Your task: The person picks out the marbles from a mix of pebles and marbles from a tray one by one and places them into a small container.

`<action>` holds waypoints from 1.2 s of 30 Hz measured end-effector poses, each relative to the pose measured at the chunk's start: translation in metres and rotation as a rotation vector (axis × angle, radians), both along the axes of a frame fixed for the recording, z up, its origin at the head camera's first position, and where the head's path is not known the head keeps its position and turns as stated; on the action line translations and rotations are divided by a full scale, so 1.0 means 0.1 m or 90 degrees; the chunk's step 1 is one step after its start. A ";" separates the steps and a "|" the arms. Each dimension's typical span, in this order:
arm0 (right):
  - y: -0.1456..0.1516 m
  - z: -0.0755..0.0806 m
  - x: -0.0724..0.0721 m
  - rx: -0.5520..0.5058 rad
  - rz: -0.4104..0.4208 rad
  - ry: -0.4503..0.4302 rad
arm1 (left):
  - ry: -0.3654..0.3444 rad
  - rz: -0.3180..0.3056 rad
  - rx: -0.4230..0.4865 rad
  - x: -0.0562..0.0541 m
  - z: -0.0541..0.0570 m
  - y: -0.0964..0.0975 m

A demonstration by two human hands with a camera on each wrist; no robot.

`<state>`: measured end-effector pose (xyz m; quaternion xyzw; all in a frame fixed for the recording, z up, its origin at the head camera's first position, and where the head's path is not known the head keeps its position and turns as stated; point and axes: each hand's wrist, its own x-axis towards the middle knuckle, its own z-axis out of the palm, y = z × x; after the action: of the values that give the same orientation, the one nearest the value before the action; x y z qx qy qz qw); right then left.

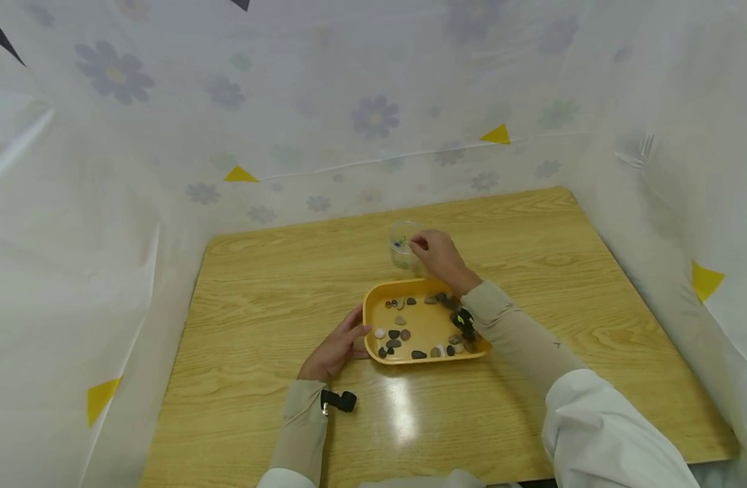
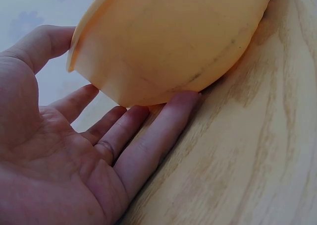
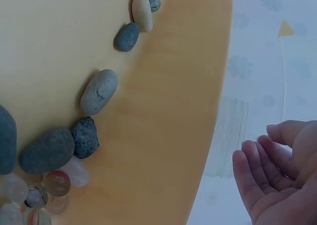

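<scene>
Near you, your left hand [image 1: 337, 346] grips the left end of the yellow tray [image 1: 425, 325], thumb on the rim, fingers against the base edge. Tray is smooth, looks like plastic, round-cornered, lying on the table near its middle. In it: matte oval stones [image 3: 99, 92], grey, dark and pale, one rough and angular, plus glossy glass marbles [image 3: 57, 183], clear with coloured swirls. Past it your right hand [image 1: 437, 254], fingers bent, is at the rim of a clear round cup [image 1: 404, 259]; can't tell if you're pinching anything. Small blue and green bits [image 1: 398, 243] inside. Table [image 1: 276, 291] is shiny wood-grain; beyond, whitish wrinkled sheeting [image 1: 312, 88] with flower prints [image 1: 375, 116] and yellow triangles [image 1: 497, 134]
</scene>
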<state>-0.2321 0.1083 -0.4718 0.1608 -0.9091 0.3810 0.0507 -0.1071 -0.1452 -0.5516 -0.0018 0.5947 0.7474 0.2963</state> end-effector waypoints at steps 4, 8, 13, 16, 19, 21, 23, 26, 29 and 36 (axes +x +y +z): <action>0.01 0.01 0.03 0.011 0.006 -0.002 | -0.002 0.002 0.002 0.00 0.00 0.01; 0.01 0.04 0.10 0.014 0.020 -0.008 | 0.000 0.002 0.005 0.01 0.00 0.01; 0.00 0.07 0.20 0.008 0.035 -0.015 | 0.001 0.004 0.012 0.00 -0.01 0.01; -0.01 0.10 0.27 0.013 0.041 -0.013 | 0.002 0.007 0.012 0.00 -0.02 0.01; -0.02 0.12 0.35 0.015 0.046 -0.010 | 0.005 0.007 0.008 0.01 -0.02 0.01; -0.02 0.12 0.40 0.012 0.052 -0.009 | 0.009 0.006 0.006 0.01 -0.01 0.01; -0.02 0.11 0.45 0.007 0.060 -0.009 | 0.013 0.003 0.004 0.01 -0.01 0.01; -0.02 0.09 0.53 -0.004 0.069 -0.017 | 0.020 -0.001 0.000 0.01 0.00 0.01; -0.03 0.07 0.60 -0.012 0.075 -0.043 | 0.021 -0.003 -0.006 0.00 0.00 0.01; -0.06 0.03 0.74 -0.011 0.090 -0.092 | 0.007 0.007 -0.017 0.00 0.00 0.01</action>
<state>-0.1584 0.1022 -0.4683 0.1961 -0.8936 0.4017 -0.0404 -0.1073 -0.1441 -0.5518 -0.0048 0.6065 0.7408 0.2886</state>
